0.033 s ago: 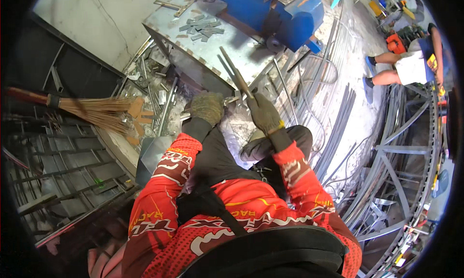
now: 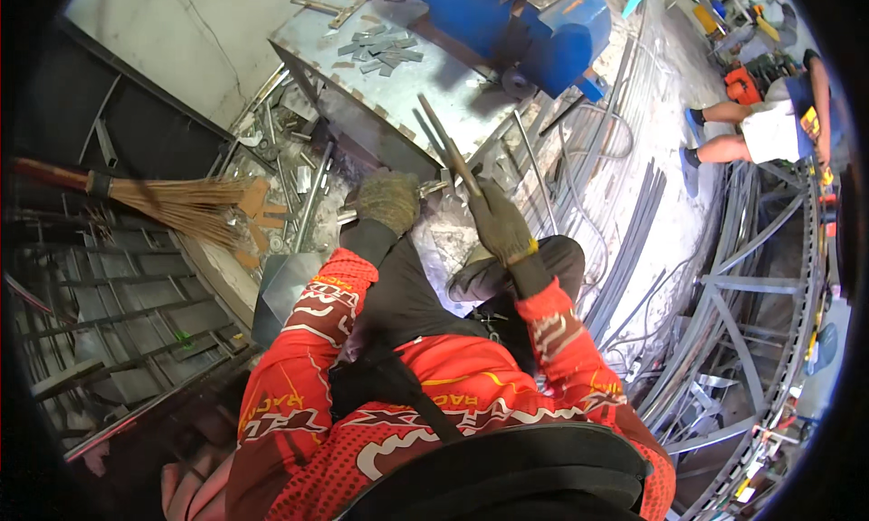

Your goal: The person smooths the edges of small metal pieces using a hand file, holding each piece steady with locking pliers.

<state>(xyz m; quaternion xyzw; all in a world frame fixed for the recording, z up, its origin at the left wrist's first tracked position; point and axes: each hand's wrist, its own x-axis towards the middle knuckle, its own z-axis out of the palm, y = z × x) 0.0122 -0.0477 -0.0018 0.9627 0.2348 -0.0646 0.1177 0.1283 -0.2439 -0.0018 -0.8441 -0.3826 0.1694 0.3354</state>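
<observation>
My left hand (image 2: 387, 202), in a worn work glove, is closed around a short metal piece (image 2: 433, 187). Its bright ends stick out on both sides of the fist, and the rest is hidden. My gloved right hand (image 2: 500, 222) grips a long, narrow, flat metal bar (image 2: 450, 145), which slants up and left toward the table's front edge. A dark parallel strip runs beside the bar; I cannot tell whether it is a second bar or a shadow. Both hands are in front of the metal table (image 2: 312, 46), above my bent legs.
Several small cut metal strips (image 2: 385, 48) lie on the table near a blue machine (image 2: 561, 37). At left are a straw broom (image 2: 172, 204) and metal scraps. Long bars (image 2: 625, 240) lie on the floor at right, near a metal frame (image 2: 751, 281) and another person (image 2: 769, 127).
My right hand has shifted slightly down and to the right, and the flat bar has moved with it. My left hand stays in place.
</observation>
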